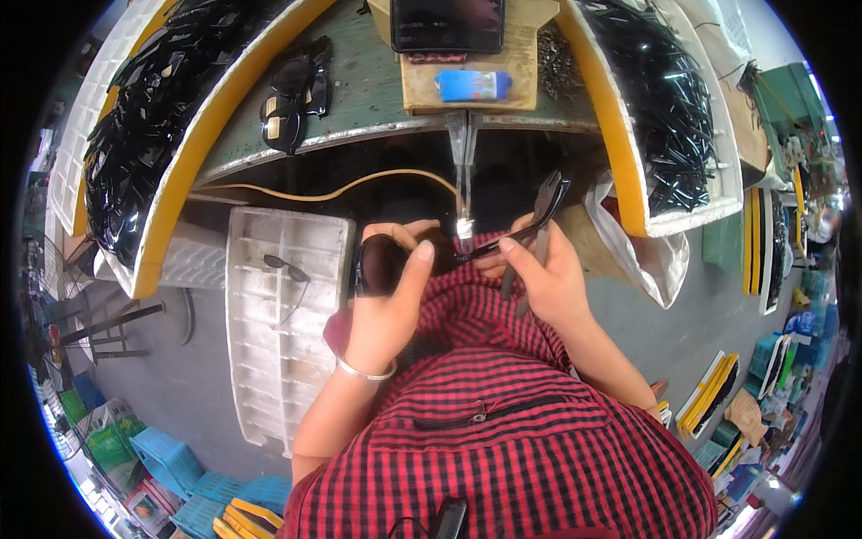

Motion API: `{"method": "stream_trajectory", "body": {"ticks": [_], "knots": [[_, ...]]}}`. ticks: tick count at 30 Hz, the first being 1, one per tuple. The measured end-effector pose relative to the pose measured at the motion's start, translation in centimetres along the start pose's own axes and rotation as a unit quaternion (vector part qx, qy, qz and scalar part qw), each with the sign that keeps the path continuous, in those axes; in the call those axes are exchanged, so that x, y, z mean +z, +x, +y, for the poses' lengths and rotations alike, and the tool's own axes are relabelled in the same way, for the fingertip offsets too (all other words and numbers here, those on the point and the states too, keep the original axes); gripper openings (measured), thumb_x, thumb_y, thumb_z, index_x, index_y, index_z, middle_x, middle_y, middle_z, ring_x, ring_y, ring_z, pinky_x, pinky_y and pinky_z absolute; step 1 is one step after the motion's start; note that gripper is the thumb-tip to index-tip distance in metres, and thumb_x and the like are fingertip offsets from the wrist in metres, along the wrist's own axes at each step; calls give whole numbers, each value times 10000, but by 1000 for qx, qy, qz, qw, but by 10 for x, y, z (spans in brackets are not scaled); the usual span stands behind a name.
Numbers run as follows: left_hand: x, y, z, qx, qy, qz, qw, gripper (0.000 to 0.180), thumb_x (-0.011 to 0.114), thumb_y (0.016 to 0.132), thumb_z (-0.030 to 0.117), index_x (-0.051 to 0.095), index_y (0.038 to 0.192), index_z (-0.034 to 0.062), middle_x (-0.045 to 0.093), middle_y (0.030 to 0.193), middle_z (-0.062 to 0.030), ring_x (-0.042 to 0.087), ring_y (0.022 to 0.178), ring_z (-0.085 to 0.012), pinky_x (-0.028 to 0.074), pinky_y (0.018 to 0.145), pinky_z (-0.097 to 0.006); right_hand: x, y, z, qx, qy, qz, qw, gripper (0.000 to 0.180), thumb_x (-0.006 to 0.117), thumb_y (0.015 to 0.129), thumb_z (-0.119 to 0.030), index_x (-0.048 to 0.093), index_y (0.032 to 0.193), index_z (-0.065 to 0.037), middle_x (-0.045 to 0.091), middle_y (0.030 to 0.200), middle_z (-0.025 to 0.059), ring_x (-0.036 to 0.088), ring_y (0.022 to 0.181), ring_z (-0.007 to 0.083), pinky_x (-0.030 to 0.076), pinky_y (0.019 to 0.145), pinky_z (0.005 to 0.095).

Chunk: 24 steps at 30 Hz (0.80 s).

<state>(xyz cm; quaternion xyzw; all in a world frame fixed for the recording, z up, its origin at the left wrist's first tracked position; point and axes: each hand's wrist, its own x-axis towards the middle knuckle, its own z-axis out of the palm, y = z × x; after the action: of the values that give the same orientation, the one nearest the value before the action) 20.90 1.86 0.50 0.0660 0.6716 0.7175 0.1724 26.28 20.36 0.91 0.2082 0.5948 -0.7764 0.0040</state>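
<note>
The left hand (388, 296) was raised over the lap, wrist bent, fingers curled tight around a dark sunglasses front (384, 262), thumb along its edge. The right hand (543, 274) pinched temple arms (539, 220) between thumb and fingers, meeting the front under a driver tip (464, 225).

So the sunglasses front (388, 262) sits in the left hand (384, 310), with the right hand (543, 269) just beside it holding a temple arm (545, 205). The workbench (359, 99) is ahead of both. On it: another pair of sunglasses (292, 94) at left, a phone (446, 24) further back (on a box (467, 76)). A crate (283, 314) stands left of the lap.
</note>
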Motion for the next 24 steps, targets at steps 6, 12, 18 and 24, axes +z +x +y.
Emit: {"method": "stream_trajectory", "body": {"ticks": [6,12,18,24], "knots": [[6,5,0,-40,-152,22,987,127,523,969,91,439,1045,33,623,1126,-153,546,925,-98,434,807,-225,10,0,1,-25,53,27,998,144,539,932,-6,451,1046,1,602,862,89,684,803,198,584,724,313],[5,10,8,-54,-134,25,989,124,542,959,83,455,1028,29,644,1075,-144,551,908,-90,439,774,-217,8,0,-4,-31,58,36,997,129,538,923,3,462,1028,5,585,856,86,682,792,197,588,715,318],[6,12,13,-7,-138,23,990,122,564,945,67,475,1018,26,651,1046,-115,544,875,-86,444,759,-219,12,-3,-10,-41,75,33,996,135,540,925,-17,484,1043,16,609,866,115,686,798,215,582,728,320],[3,12,14,-32,-125,21,991,116,561,945,61,481,1021,27,652,1043,-115,558,906,-97,450,812,-239,11,-5,-13,-28,27,33,999,190,508,929,-73,499,1085,36,640,935,189,682,817,270,582,753,379]]}}
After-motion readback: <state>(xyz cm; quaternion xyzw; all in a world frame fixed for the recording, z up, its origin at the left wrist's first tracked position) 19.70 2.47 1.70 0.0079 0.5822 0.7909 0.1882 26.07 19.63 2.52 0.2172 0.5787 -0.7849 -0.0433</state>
